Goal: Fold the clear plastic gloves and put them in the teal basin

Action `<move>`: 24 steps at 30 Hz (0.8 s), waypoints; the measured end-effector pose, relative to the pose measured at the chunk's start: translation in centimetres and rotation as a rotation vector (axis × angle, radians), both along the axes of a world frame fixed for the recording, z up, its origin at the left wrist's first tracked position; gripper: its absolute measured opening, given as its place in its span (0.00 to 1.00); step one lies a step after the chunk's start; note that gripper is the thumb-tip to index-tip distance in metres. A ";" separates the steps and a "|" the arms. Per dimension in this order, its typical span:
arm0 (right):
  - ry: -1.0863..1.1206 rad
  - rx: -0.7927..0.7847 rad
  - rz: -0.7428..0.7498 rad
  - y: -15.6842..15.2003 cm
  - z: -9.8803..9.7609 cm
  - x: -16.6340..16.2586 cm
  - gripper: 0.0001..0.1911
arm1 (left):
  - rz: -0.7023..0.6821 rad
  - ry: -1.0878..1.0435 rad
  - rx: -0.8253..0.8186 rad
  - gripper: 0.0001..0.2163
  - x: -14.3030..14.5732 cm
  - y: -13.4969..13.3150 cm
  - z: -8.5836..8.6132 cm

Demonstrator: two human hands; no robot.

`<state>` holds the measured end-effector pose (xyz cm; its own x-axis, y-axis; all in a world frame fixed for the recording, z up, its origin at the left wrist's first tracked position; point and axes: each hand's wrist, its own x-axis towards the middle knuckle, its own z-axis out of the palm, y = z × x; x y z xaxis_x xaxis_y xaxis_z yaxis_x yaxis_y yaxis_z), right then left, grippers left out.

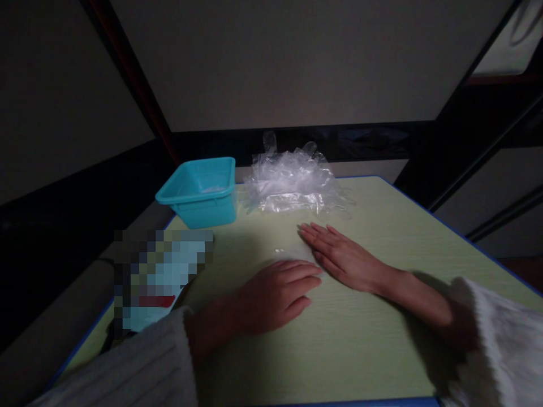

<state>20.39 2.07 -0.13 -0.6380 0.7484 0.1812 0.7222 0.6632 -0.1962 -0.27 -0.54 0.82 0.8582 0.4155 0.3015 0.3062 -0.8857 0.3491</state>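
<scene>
My left hand [278,294] rests palm down over the middle of the table, fingers stretched out to the right and slightly bent. My right hand [345,257] lies flat beside it, its fingers pointing to the far left. A thin, clear plastic piece [292,251], seemingly a disposable glove, is spread on the tabletop between and partly beneath the hands; much of it is covered. Beyond them sits a crumpled pile of clear disposable plastic gloves [292,178], some finger shapes sticking up at its back.
A turquoise plastic basket [206,209] stands at the table's far left, with something pale inside. Nearer, a blurred-out flat object [169,282] lies by my left forearm. The pale yellow-green table [360,350] has a blue edge; a wall panel [297,68] rises behind it.
</scene>
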 end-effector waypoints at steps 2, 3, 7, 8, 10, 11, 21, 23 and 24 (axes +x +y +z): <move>-0.027 -0.016 -0.002 0.1 -0.1 0.1 0.27 | -0.025 0.047 -0.008 0.16 0.0 0.0 0.0; -0.034 -0.024 -0.003 0.2 -0.2 0.2 0.27 | -0.026 0.071 -0.013 0.18 0.1 -0.1 0.0; -0.047 -0.046 0.007 0.3 -0.3 0.5 0.27 | -0.032 0.172 -0.035 0.21 0.0 -0.1 0.1; -0.057 -0.045 0.010 0.3 -0.3 0.5 0.27 | -0.041 0.190 -0.040 0.21 0.0 -0.2 0.2; -0.089 -0.041 0.006 0.4 -0.3 0.7 0.27 | -0.057 0.231 -0.045 0.23 -0.1 -0.2 0.3; -0.107 -0.041 0.001 0.5 -0.3 0.7 0.27 | -0.063 0.257 -0.044 0.25 -0.2 -0.3 0.3; -0.199 -0.031 -0.026 0.4 -0.2 0.5 0.29 | -0.070 0.370 -0.013 0.32 -0.6 -0.7 0.3; -0.203 -0.035 -0.023 0.5 -0.2 0.5 0.30 | -0.070 0.361 -0.018 0.32 -0.7 -0.8 0.4; -0.201 -0.032 -0.021 0.5 -0.2 0.5 0.31 | -0.071 0.359 -0.021 0.32 -0.7 -0.8 0.5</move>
